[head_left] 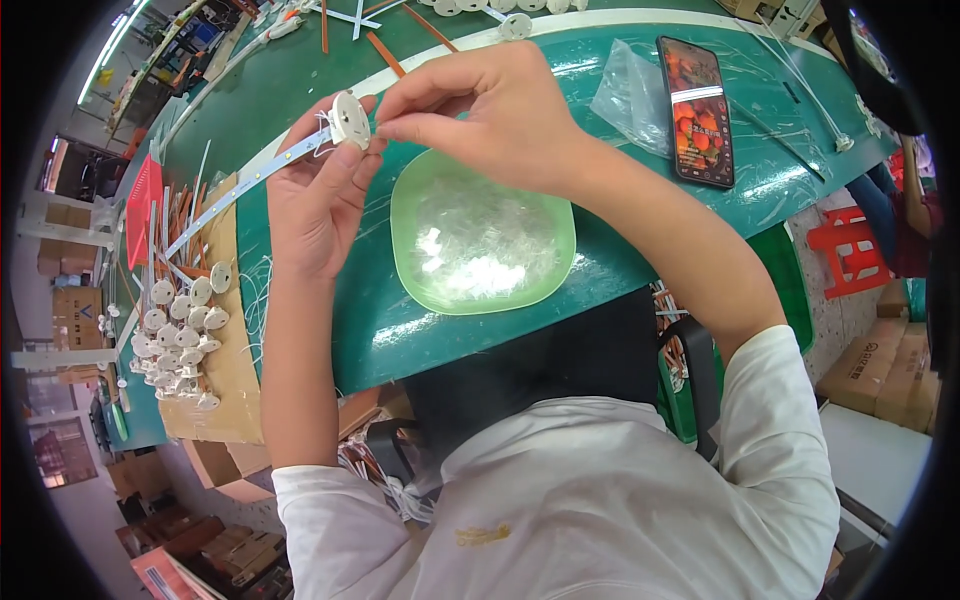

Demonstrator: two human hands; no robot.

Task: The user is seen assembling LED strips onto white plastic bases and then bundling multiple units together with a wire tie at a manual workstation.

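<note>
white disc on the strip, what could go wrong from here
The white disc is pinched only by fingertips of the left hand and right hand in mid-air, so it might slip. The long strip trails left and could sweep the pile of discs off the cardboard.

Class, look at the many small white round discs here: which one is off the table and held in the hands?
The white disc on the long white strip, pinched between both hands; the other discs lie heaped on cardboard at the left.
</note>
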